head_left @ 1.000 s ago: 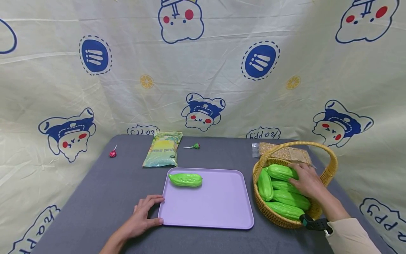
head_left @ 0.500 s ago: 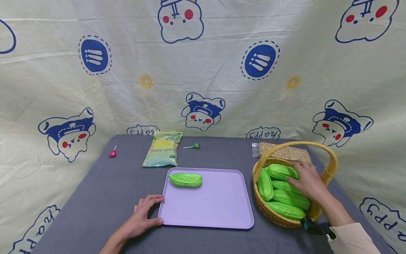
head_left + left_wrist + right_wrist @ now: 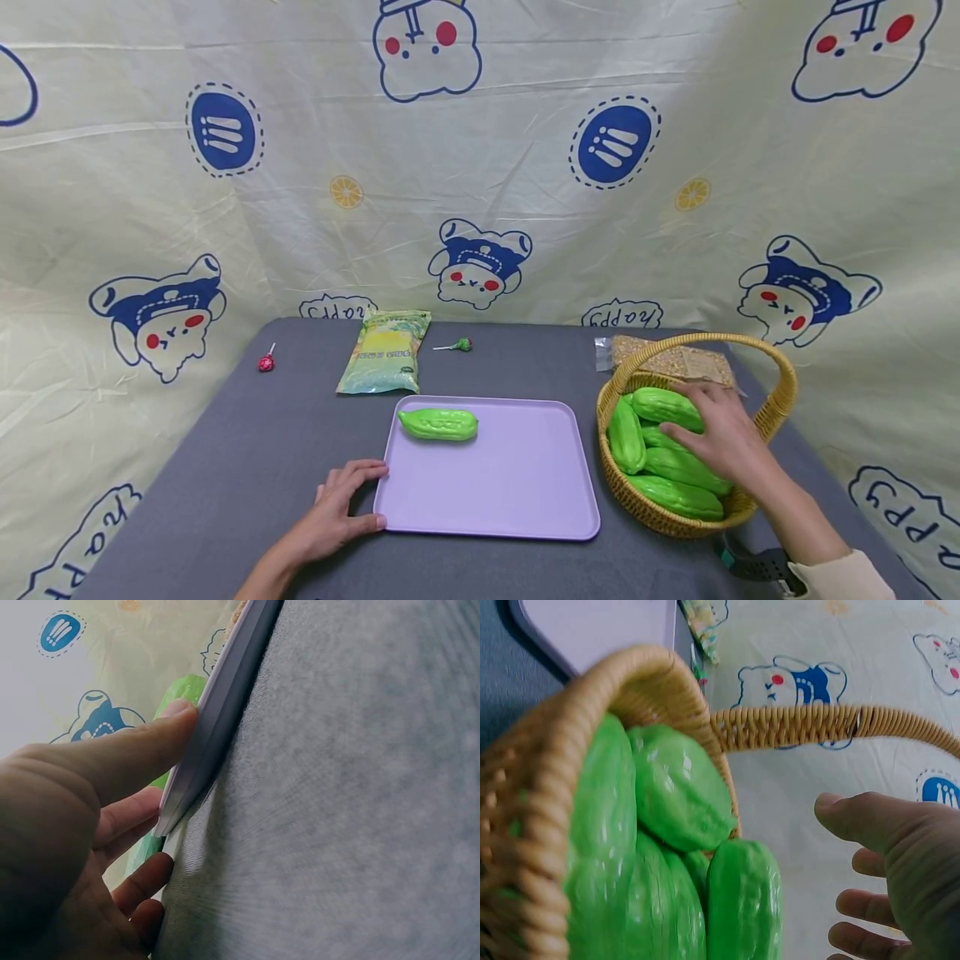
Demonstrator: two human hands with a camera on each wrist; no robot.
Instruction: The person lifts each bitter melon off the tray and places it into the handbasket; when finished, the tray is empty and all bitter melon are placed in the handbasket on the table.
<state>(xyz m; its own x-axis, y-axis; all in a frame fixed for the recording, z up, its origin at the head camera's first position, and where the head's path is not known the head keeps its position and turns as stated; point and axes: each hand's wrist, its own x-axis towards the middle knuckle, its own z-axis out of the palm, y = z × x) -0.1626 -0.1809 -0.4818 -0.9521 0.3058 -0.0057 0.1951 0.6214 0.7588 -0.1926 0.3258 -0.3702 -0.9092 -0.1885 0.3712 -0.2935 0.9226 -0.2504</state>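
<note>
My left hand (image 3: 341, 512) rests at the left edge of the lilac tray (image 3: 517, 475), its thumb and fingertips touching the rim. In the left wrist view, the thumb (image 3: 142, 750) lies against the tray's side (image 3: 206, 742). One green bitter gourd (image 3: 438, 425) lies in the tray's far left corner. On the right, my right hand (image 3: 723, 433) hovers over the wicker basket (image 3: 660, 521), thumb and fingers spread. Several bitter gourds (image 3: 675, 497) fill that basket. The right wrist view shows the right hand (image 3: 900, 862) apart from the nearest gourd (image 3: 744, 900), holding nothing.
The basket's tall handle (image 3: 783, 383) arches beside the right hand. Behind it lies a clear bag of grains (image 3: 675, 360). A green and yellow packet (image 3: 386, 354), a green lollipop (image 3: 463, 344) and a red lollipop (image 3: 266, 362) lie towards the back of the grey table (image 3: 300, 433).
My right hand has risen slightly over the basket, its thumb spreading leftward away from the fingers. The left hand, tray and gourd on it have stayed put.
</note>
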